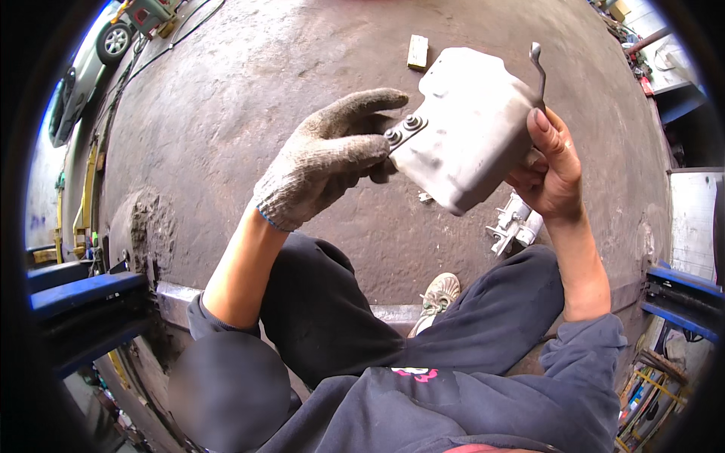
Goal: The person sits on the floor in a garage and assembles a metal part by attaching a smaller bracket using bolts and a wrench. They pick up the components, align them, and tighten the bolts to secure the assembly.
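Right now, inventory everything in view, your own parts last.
metal housing: one, pale grey, upper centre
bolts: two, dark grey, on the housing's left edge
bent rod: one, grey, beside the housing's right edge
block: one, pale yellow, on the floor beyond the housing
metal pieces: count unclear, silver, on the floor right of centre
car: one, pale, upper left
beams: at least two, blue, left and right sides
shoe: one visible, whitish, lower centre
trousers: one pair, dark, lower centre
left hand: one, grey-white glove, by the bolts
right hand: one, bare, holding the housing's right side
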The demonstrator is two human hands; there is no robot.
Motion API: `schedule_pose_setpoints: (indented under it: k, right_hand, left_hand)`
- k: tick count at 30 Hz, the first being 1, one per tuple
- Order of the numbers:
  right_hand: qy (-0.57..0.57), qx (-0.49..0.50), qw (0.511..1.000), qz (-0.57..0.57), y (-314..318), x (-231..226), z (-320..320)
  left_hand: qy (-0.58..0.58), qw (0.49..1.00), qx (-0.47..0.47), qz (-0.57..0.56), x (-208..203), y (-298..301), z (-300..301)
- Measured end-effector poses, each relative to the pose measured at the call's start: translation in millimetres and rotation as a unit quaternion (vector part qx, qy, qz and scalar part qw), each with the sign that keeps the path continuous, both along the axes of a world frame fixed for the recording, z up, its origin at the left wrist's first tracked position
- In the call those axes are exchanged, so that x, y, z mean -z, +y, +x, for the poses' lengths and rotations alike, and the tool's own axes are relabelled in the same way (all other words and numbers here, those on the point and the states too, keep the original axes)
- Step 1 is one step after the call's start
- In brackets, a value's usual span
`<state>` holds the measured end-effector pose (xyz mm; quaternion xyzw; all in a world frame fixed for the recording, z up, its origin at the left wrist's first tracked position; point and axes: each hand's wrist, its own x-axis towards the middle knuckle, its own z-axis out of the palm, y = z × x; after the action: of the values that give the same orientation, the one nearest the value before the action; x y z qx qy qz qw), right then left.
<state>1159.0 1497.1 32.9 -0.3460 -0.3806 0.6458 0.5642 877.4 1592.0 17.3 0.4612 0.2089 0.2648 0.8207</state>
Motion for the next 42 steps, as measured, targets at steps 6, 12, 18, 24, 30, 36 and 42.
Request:
schedule_pose_setpoints:
  k: [6,12,18,24,30,36,42]
  right_hand:
    - [-0.097,0.051,0.992,0.065,5.8,-1.6,-22.6]
    - [-0.145,-0.009,0.985,0.095,10.6,-8.4,-40.6]
    - [-0.394,-0.016,0.910,0.128,12.9,1.7,-37.7]
    - [-0.458,-0.073,0.878,0.116,15.6,28.7,-37.0]
    - [-0.476,-0.093,0.868,0.111,18.3,24.8,-28.9]
    - [-0.431,-0.054,0.899,0.057,20.4,41.7,-29.0]
    - [-0.409,-0.095,0.907,-0.040,17.7,19.2,-33.4]
  left_hand:
    - [0.119,0.989,0.092,-0.005,1.2,-7.1,11.8]
    - [0.176,0.980,0.052,0.071,14.3,-11.7,31.3]
    - [0.041,0.991,0.047,-0.117,27.6,-1.8,14.7]
    - [0.064,0.982,0.038,-0.175,28.8,0.3,16.9]
    - [0.091,0.987,0.020,-0.131,30.7,0.2,22.4]
    - [0.091,0.991,-0.035,-0.090,6.4,-9.2,41.0]
    - [0.087,0.987,-0.012,-0.135,1.8,-6.7,39.1]
